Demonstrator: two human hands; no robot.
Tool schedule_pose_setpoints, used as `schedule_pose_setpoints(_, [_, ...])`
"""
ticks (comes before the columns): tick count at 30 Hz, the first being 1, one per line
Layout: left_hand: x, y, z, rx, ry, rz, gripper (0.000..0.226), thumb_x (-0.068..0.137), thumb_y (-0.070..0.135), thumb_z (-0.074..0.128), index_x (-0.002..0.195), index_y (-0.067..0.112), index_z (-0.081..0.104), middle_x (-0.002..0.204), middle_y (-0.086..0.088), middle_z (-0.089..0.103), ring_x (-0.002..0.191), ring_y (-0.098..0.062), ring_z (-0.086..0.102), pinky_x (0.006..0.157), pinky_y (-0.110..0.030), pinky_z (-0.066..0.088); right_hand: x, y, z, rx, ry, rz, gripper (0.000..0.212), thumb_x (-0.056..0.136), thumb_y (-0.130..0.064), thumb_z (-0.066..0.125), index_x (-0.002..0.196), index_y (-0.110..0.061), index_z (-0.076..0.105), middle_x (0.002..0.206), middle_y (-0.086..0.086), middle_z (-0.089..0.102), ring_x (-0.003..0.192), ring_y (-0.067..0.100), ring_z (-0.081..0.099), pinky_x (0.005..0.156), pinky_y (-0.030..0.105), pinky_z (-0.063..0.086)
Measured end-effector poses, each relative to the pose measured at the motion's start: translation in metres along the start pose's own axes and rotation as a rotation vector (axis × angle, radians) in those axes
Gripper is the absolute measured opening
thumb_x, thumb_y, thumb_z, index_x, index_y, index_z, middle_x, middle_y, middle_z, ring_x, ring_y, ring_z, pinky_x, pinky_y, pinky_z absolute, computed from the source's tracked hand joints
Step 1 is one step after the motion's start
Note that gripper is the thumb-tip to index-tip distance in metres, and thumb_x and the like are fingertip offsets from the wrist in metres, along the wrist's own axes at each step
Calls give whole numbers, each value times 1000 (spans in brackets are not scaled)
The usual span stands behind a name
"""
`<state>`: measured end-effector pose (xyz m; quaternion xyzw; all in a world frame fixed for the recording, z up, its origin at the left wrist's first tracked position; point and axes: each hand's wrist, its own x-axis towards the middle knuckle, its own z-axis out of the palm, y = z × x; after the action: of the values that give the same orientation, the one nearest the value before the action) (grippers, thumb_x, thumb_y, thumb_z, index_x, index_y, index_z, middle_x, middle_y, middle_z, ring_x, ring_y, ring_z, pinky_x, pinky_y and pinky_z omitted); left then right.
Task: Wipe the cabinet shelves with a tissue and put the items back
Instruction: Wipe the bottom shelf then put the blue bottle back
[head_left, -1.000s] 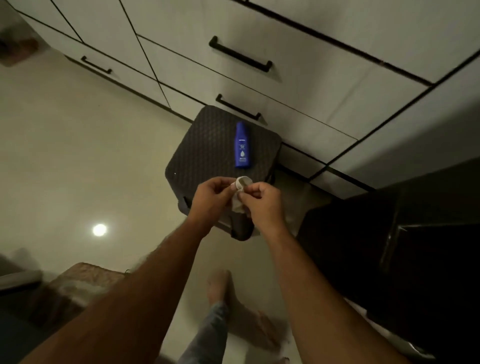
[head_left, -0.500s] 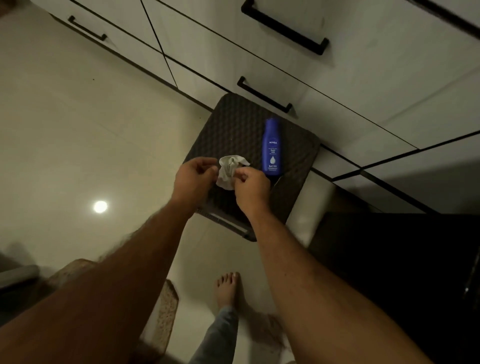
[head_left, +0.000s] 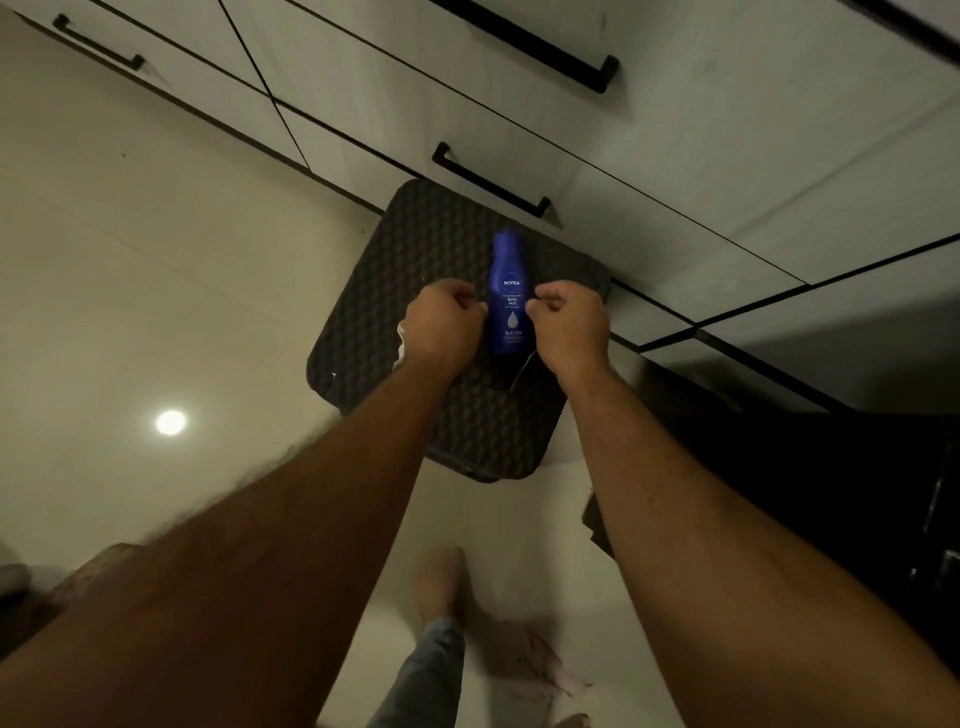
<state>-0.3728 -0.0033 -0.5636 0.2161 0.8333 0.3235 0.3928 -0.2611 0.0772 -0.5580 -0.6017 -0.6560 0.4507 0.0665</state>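
**Hands parting over the stool, tissue showing only at the edges**

A dark stool (head_left: 415, 260) with a woven, quilted-looking top and rounded corners is standing on the pale glossy floor (head_left: 130, 260), its far edge tucked just beside the white cabinet drawers (head_left: 649, 156). The drawers are flat and matte, divided by thin dark gaps, each carrying a straight black bar handle (head_left: 491, 188). A smooth blue plastic lotion bottle (head_left: 508, 291), slim with a rounded shoulder, is lying flat on the stool top, cap toward the cabinet.

The left hand (head_left: 444, 325) is curling into a fist left of the bottle, and a crumpled white tissue (head_left: 400, 343) is peeking out at its outer edge, so it is gripping the tissue. The right hand (head_left: 571, 327) is also curling closed right of the bottle; a thin pale sliver is showing under it, but whether that is tissue held in the fingers cannot be told.

Half a second earlier both hands were meeting over the stool's left half, pinching the bunched tissue between them; now they are standing apart with the bottle between them, and the tissue is mostly hidden.

The stool's near half is lying bare below the wrists. Open floor is spreading to the left, where a round light reflection (head_left: 170, 422) is glinting. A dark cabinet body (head_left: 831, 493) is crowding the right side. A bare foot (head_left: 439, 582) is standing on the floor below the stool.
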Motion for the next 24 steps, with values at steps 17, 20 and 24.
schedule_pose_setpoints(17, [-105, 27, 23, -284, -204, -3, 23, 90, 12, 63, 112, 17, 59, 99, 3, 65, 90, -11, 65, 73, -25, 56, -101, 35, -75, 489, -139, 106, 37, 89, -6, 65, 123, -16, 59, 104, -6, 68, 90, 4, 66, 62, 16, 53])
schedule_pose_setpoints(20, [-148, 41, 33, -329, -279, 4, 20, 90, 12, 62, 104, 24, 58, 101, 5, 65, 94, -11, 65, 80, -29, 56, -135, 52, -107, 489, -109, 87, 38, 87, -7, 66, 123, -19, 59, 112, -2, 69, 101, 10, 66, 76, 28, 56])
schedule_pose_setpoints(24, [-211, 61, 56, -352, -337, 76, 21, 91, 10, 60, 107, 23, 57, 106, 2, 65, 95, -10, 67, 77, -27, 57, -182, 78, -158, 486, -59, 38, 42, 83, -7, 70, 122, -20, 59, 114, -2, 69, 103, 12, 66, 84, 34, 57])
